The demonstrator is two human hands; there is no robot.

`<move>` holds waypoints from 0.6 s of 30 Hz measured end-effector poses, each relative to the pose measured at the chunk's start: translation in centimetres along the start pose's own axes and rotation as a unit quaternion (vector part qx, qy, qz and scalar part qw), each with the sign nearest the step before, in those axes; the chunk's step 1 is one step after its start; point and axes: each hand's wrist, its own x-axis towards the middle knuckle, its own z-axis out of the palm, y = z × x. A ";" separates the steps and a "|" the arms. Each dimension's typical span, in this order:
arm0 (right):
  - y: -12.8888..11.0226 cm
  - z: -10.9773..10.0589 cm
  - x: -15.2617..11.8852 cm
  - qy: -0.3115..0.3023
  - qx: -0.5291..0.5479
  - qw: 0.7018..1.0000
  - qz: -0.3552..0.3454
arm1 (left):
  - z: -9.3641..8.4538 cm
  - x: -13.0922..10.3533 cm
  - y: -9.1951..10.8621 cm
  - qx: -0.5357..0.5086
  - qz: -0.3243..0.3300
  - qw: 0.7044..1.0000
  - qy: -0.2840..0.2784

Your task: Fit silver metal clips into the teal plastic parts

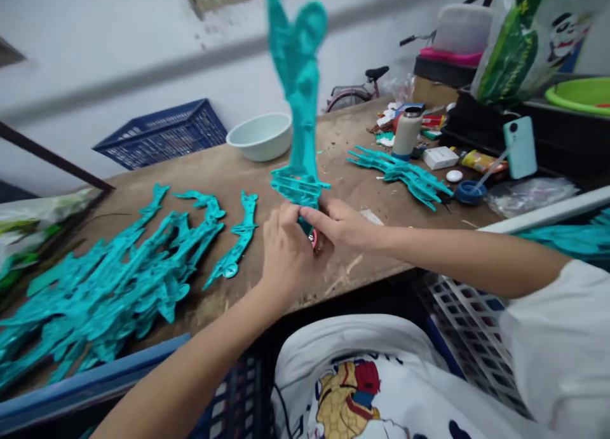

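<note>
A long teal plastic part [304, 102] stands upright above the table, its lower end between my two hands. My left hand [288, 251] is closed round that end from the left. From the right, my right hand [345, 226] grips the same end, its thumb near my left fingers. Something small, red and silver [313, 238] shows beneath the fingers; what it is I cannot make out. To the left of my hands, a single teal part [242, 236] lies on the brown table [333, 150], beside a large heap of similar parts [128, 280].
More teal parts [400, 172] lie to the right, near a bottle [407, 133] and a phone [519, 148]. A pale bowl [261, 137] and a blue crate [164, 134] are at the far side. A white crate [471, 318] stands below the table edge.
</note>
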 end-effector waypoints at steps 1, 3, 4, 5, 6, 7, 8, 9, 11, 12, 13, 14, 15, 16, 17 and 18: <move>-0.6 0.5 -0.6 0.022 0.010 1.000 0.012 | -1.2 -1.2 1.6 -0.009 0.020 0.999 -0.024; -1.1 -0.1 -2.1 0.050 0.004 0.998 0.044 | -4.6 -3.6 3.6 -0.008 0.062 0.993 -0.095; -1.2 -0.9 -3.0 0.047 -0.019 0.997 0.062 | -6.3 -4.7 4.1 0.002 0.095 0.988 -0.123; -1.1 -2.0 -3.7 0.027 -0.046 0.995 0.086 | -7.8 -5.7 4.4 0.013 0.138 0.981 -0.137; -0.8 -3.1 -4.4 -0.011 -0.069 0.990 0.120 | -8.9 -6.3 4.6 0.025 0.181 0.974 -0.134; -0.3 -4.0 -4.8 -0.074 -0.083 0.981 0.156 | -9.4 -6.7 4.6 0.041 0.210 0.967 -0.135; 0.3 -4.7 -5.0 -0.156 -0.087 0.965 0.192 | -9.3 -6.8 4.6 0.056 0.228 0.961 -0.145; 1.1 -5.1 -5.1 -0.240 -0.088 0.942 0.218 | -8.7 -6.6 4.5 0.073 0.232 0.954 -0.175; 3.0 -5.1 -4.8 -0.351 -0.104 0.900 0.237 | -6.3 -5.6 4.1 0.096 0.207 0.927 -0.296; 4.0 -4.7 -4.7 -0.374 -0.131 0.887 0.239 | -4.8 -5.1 3.8 0.101 0.187 0.904 -0.372; 4.9 -4.4 -4.5 -0.383 -0.171 0.876 0.240 | -3.3 -4.5 3.5 0.094 0.166 0.879 -0.437; 5.8 -4.0 -4.3 -0.385 -0.216 0.864 0.244 | -1.9 -4.1 3.2 0.082 0.148 0.858 -0.484; 6.5 -3.8 -4.0 -0.387 -0.257 0.849 0.250 | -0.7 -3.8 2.8 0.067 0.134 0.841 -0.520; 7.1 -3.8 -3.7 -0.390 -0.290 0.836 0.255 | 0.2 -3.6 2.5 0.051 0.124 0.830 -0.542; 7.6 -3.9 -3.4 -0.382 -0.318 0.829 0.254 | 0.9 -3.6 2.2 0.039 0.118 0.822 -0.556; 8.0 -4.2 -2.9 -0.362 -0.343 0.830 0.250 | 1.3 -3.6 1.9 0.032 0.114 0.814 -0.569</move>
